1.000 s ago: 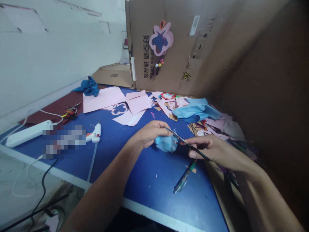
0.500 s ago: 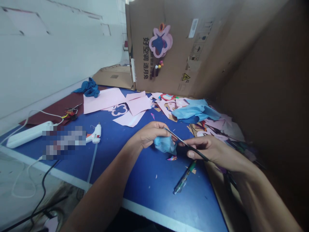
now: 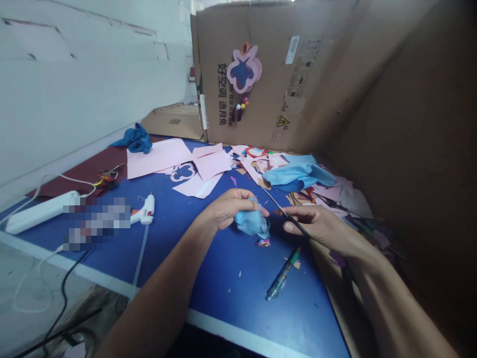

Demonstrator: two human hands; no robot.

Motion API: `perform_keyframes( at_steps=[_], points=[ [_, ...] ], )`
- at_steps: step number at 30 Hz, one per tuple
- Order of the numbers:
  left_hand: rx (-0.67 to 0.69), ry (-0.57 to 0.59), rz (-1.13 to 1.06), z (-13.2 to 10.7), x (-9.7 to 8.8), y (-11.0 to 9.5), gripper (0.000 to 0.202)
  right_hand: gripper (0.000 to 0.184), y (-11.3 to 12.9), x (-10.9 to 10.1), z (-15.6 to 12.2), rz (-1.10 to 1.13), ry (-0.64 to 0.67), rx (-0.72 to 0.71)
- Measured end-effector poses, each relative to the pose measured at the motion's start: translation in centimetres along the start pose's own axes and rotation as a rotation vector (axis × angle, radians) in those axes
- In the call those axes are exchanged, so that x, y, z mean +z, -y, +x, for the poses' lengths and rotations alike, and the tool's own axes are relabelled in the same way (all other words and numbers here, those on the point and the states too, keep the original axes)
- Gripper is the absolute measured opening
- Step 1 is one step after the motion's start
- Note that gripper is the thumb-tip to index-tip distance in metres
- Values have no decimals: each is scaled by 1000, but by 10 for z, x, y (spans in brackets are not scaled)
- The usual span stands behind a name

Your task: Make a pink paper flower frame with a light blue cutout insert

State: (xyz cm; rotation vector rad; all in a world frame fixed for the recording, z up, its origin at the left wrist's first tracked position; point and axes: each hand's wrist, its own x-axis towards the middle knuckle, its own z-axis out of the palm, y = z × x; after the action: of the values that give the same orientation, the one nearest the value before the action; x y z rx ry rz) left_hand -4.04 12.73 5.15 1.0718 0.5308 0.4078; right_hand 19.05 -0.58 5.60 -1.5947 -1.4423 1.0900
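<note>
My left hand (image 3: 234, 206) is closed on a light blue bunched piece of cloth (image 3: 251, 222), pinching its gathered top between thumb and fingers. Over to the right, my right hand (image 3: 311, 221) grips a slim tool with a dark handle and a thin metal tip (image 3: 274, 200); its exact kind is unclear. The tip points up and left, apart from the cloth. Just below the cloth lies a small shiny multicoloured scrap (image 3: 263, 243). A green-tipped clear pen (image 3: 283, 276) rests on the blue table (image 3: 231, 308) below my right hand.
A white glue gun (image 3: 148, 209) and power strip (image 3: 42, 211) lie at left, with cords. Pink paper sheets (image 3: 160, 158), cutouts and a larger light blue cloth (image 3: 298, 173) spread along the back. A cardboard box (image 3: 268, 20) stands behind, with a pink flower-shaped ornament (image 3: 257, 74) hanging before it.
The tool's tip has moved away from my left fingers and the cloth. My right hand has shifted slightly left, and the view has tilted a little.
</note>
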Motion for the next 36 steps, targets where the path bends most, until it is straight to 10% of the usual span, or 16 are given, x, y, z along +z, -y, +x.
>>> perform_keyframes(
  at_steps=[36],
  points=[
    [-100,147,134,-3,3,2,19,50,29,-8,-16,-111,266,-32]
  ],
)
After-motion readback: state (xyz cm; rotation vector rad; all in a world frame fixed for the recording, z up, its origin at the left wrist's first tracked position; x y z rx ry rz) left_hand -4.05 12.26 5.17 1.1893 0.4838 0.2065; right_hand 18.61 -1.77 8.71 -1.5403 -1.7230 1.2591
